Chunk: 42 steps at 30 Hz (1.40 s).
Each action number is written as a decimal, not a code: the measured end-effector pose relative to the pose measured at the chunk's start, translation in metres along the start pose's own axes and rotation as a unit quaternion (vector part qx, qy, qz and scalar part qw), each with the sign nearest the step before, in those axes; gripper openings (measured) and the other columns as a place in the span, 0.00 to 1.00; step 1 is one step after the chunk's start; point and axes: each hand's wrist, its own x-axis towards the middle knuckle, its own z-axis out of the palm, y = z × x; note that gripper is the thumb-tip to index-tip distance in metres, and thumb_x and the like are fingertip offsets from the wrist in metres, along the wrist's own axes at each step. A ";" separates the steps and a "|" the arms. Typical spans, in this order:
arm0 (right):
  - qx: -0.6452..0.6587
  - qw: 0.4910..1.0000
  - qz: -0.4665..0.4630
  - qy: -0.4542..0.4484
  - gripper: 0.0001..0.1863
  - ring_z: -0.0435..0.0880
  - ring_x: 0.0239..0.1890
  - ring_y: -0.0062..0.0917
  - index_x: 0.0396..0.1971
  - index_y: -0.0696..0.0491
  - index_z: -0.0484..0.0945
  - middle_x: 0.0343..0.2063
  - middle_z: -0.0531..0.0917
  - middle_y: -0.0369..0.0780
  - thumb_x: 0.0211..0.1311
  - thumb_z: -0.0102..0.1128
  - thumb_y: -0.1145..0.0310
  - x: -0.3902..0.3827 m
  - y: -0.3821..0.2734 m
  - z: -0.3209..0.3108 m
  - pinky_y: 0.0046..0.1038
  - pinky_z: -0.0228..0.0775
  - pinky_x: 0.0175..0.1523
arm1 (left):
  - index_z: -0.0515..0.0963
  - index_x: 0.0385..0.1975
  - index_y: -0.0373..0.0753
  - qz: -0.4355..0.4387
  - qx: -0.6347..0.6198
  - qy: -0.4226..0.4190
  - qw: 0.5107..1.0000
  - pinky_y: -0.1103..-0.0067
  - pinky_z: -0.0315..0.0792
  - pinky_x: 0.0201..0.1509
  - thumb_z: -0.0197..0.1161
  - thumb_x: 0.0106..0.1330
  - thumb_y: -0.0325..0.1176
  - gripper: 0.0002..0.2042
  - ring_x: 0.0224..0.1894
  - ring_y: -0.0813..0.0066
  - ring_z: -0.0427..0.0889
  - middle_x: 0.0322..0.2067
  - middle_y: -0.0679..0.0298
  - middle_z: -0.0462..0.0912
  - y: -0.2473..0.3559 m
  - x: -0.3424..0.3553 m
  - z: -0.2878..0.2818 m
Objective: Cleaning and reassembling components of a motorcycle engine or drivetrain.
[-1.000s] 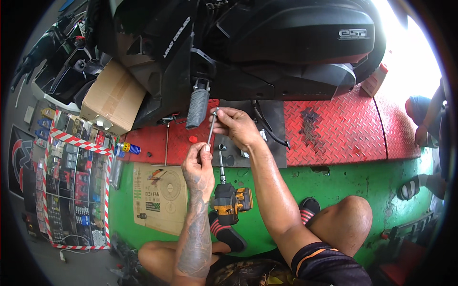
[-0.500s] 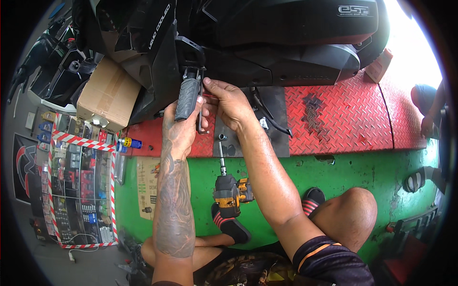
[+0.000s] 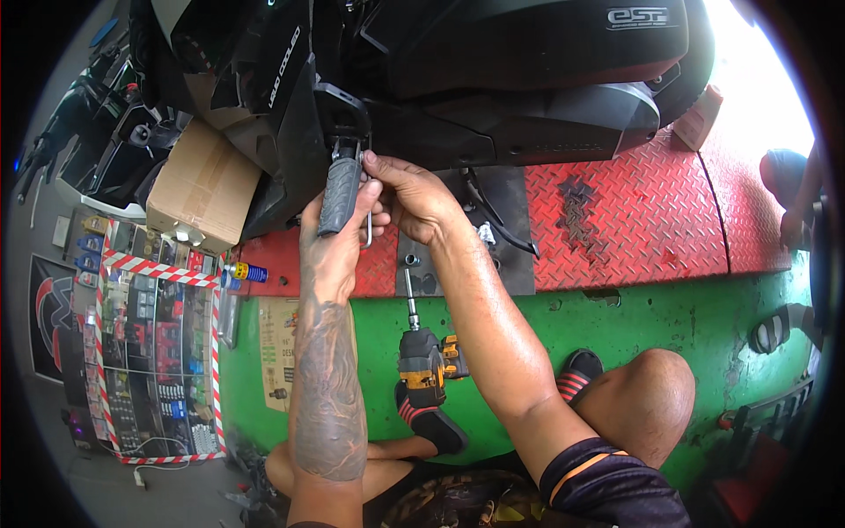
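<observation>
Under the body of a black scooter [image 3: 515, 66], a ribbed footpeg [image 3: 341, 194] hangs from its bracket [image 3: 341, 104]. My left hand [image 3: 333, 255] is wrapped round it from below, thumb along its right side. A thin metal rod with a bent lower end [image 3: 369, 232] runs close beside the peg, by my left fingertips. My right hand [image 3: 421, 201] is pinched at the peg's upper right side; what lies between thumb and finger is hidden. Below the hands is a black and yellow cordless impact driver [image 3: 422, 363] with a long socket bit [image 3: 411, 304] pointing up.
A small socket [image 3: 412, 260] lies on the dark mat [image 3: 519, 255] over a red diamond-plate platform [image 3: 634, 211]. A cardboard box [image 3: 204, 185] and a blue and yellow can [image 3: 249, 272] are at left, near a display case edged in striped tape [image 3: 163, 267]. Another person's hand [image 3: 792, 231] shows far right.
The view has shifted slightly. Both hands stay at the footpeg, with the right thumb and finger a little lower along its side. The impact driver stays in place.
</observation>
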 end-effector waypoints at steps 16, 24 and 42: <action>0.022 0.999 0.035 -0.020 0.14 0.80 0.33 0.21 0.41 0.55 0.79 0.36 0.82 0.37 0.71 0.59 0.59 0.002 -0.006 0.000 0.26 0.79 0.39 | 0.76 0.50 0.31 -0.144 -0.239 -0.210 0.937 0.73 0.81 0.39 0.61 0.72 0.37 0.15 0.36 0.71 0.84 0.32 0.62 0.82 -0.017 0.020 -0.036; 0.005 0.998 0.056 0.011 0.16 0.71 0.15 0.20 0.42 0.54 0.79 0.28 0.81 0.36 0.72 0.56 0.55 -0.003 -0.013 0.008 0.23 0.64 0.17 | 0.78 0.49 0.31 -0.183 -0.217 -0.233 0.930 0.74 0.81 0.38 0.61 0.72 0.40 0.17 0.36 0.71 0.85 0.34 0.62 0.85 -0.007 0.020 -0.035; -0.038 0.996 0.064 -0.045 0.19 0.74 0.21 0.22 0.36 0.53 0.75 0.22 0.75 0.34 0.72 0.53 0.50 -0.002 -0.006 -0.004 0.33 0.74 0.28 | 0.77 0.50 0.33 -0.167 -0.190 -0.213 0.944 0.75 0.80 0.40 0.63 0.70 0.39 0.17 0.38 0.70 0.85 0.37 0.60 0.84 -0.024 0.028 -0.042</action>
